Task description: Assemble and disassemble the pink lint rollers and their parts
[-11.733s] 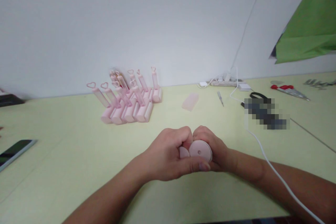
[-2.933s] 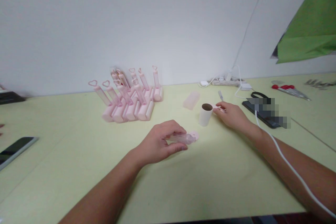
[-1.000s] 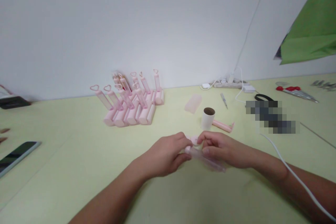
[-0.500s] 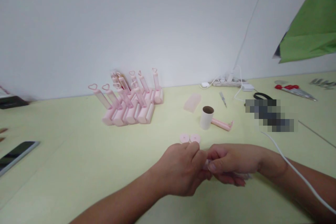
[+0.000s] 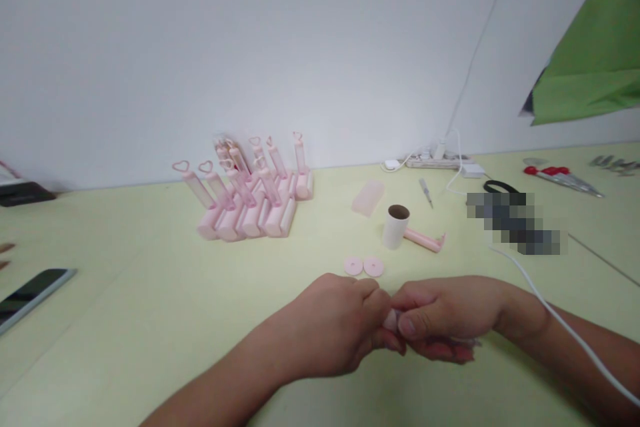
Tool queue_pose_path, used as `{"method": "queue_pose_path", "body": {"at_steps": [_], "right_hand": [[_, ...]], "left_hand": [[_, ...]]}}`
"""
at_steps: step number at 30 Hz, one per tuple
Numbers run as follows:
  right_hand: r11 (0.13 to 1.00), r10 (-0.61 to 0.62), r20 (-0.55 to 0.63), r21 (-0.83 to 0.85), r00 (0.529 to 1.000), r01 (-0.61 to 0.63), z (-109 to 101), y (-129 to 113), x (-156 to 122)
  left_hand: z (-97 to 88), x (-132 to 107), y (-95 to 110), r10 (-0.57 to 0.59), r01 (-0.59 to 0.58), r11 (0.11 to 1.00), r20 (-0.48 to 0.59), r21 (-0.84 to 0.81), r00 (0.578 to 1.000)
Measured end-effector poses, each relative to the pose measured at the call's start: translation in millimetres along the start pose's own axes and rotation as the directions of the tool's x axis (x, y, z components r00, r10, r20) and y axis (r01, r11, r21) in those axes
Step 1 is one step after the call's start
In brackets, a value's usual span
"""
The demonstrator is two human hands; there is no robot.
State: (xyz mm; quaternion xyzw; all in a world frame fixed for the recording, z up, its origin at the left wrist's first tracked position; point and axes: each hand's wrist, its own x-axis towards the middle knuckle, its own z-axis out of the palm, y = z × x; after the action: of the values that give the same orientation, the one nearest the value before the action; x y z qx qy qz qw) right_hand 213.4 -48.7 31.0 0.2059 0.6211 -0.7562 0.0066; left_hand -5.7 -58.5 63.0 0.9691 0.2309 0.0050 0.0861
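Close together over the near part of the table, my left hand [image 5: 340, 327] and my right hand [image 5: 445, 310] are both closed on a small pale pink piece [image 5: 391, 320]. Fingers cover most of it, so its kind does not show. Something clear and thin pokes out under my right palm. Just beyond my hands, two flat pink discs [image 5: 353, 266] with centre holes lie side by side. Behind them a white cardboard tube [image 5: 394, 232] stands upright, and a pink rod-like part [image 5: 425, 240] with a bent end lies beside it.
Several pink stands with heart-topped posts [image 5: 270, 213] are grouped at back left. A translucent pink sheet [image 5: 369, 197], a small pointed tool [image 5: 426, 192], a power strip [image 5: 435, 161] and red-handled scissors [image 5: 560, 177] lie farther back. A white cable [image 5: 550, 310] crosses over my right forearm. A phone [image 5: 35, 293] lies left.
My hands have shifted slightly, and more of the pale pink piece shows between them. Both pink discs are now in full view. The rest of the scene moves slightly with the camera.
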Motion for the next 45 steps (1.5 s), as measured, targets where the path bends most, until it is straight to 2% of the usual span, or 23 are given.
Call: {"method": "queue_pose_path", "body": {"at_steps": [4, 7, 8, 9, 11, 13, 16, 21, 24, 27, 30, 33, 36, 39, 42, 45], "right_hand": [[1.000, 0.001, -0.015, -0.019, 1.000, -0.001, 2, -4, -3], [0.993, 0.064, 0.017, -0.100, 0.998, -0.062, -3, -2, -18], [0.991, 0.071, -0.008, -0.116, 0.997, -0.072, -7, 0, -24], [0.993, 0.043, -0.089, -0.103, 0.995, -0.052, -10, 2, -29], [0.993, -0.104, -0.272, -0.090, 0.957, 0.082, -18, 9, -32], [0.969, -0.247, -0.398, -0.094, 0.884, 0.228, -23, 16, -28], [0.935, -0.349, -0.482, -0.122, 0.804, 0.333, -23, 22, -16], [0.922, -0.387, -0.479, -0.191, 0.788, 0.337, -18, 25, -10], [0.906, -0.421, -0.454, -0.174, 0.785, 0.385, -17, 24, -11], [0.922, -0.377, -0.501, -0.119, 0.779, 0.369, -14, 21, -10], [0.938, -0.321, -0.547, -0.070, 0.773, 0.340, -11, 20, -9], [0.932, -0.332, -0.605, -0.096, 0.723, 0.349, -13, 22, -7], [0.942, -0.323, -0.679, -0.162, 0.659, 0.294, -18, 24, -6], [0.944, -0.330, -0.706, -0.226, 0.627, 0.242, -23, 24, -7], [0.911, -0.400, -0.686, -0.372, 0.608, 0.179, -25, 22, -10], [0.825, -0.508, -0.643, -0.554, 0.573, 0.109, -25, 19, -14]], "left_hand": [[-10.8, -5, -3, -0.021, 0.027, 0.986, 0.036, -0.166, 0.999], [-22.7, -23, -22, -0.024, 0.031, 0.940, 0.025, -0.339, 0.999], [-26.2, -30, -31, -0.050, 0.038, 0.916, -0.021, -0.400, 0.999], [-28.7, -36, -41, -0.130, 0.074, 0.895, -0.098, -0.439, 0.987], [-29.4, -43, -56, -0.261, 0.104, 0.849, -0.240, -0.519, 0.935], [-24.1, -41, -64, -0.306, 0.103, 0.820, -0.279, -0.563, 0.910], [-10.5, -27, -59, -0.272, 0.096, 0.814, -0.230, -0.574, 0.934], [5.9, -13, -51, -0.218, 0.062, 0.816, -0.206, -0.575, 0.954], [10.3, -13, -54, -0.229, 0.053, 0.765, -0.194, -0.642, 0.954], [12.0, -14, -57, -0.234, 0.042, 0.690, -0.168, -0.723, 0.958], [12.2, -13, -59, -0.229, 0.053, 0.702, -0.155, -0.710, 0.961], [13.0, -13, -65, -0.261, 0.105, 0.777, -0.166, -0.620, 0.951], [14.9, -15, -74, -0.350, 0.214, 0.806, -0.153, -0.552, 0.924], [17.2, -16, -81, -0.457, 0.349, 0.789, -0.103, -0.506, 0.884], [20.3, -16, -84, -0.530, 0.436, 0.776, -0.096, -0.455, 0.842], [23.9, -14, -85, -0.549, 0.457, 0.773, -0.104, -0.440, 0.829]]}}
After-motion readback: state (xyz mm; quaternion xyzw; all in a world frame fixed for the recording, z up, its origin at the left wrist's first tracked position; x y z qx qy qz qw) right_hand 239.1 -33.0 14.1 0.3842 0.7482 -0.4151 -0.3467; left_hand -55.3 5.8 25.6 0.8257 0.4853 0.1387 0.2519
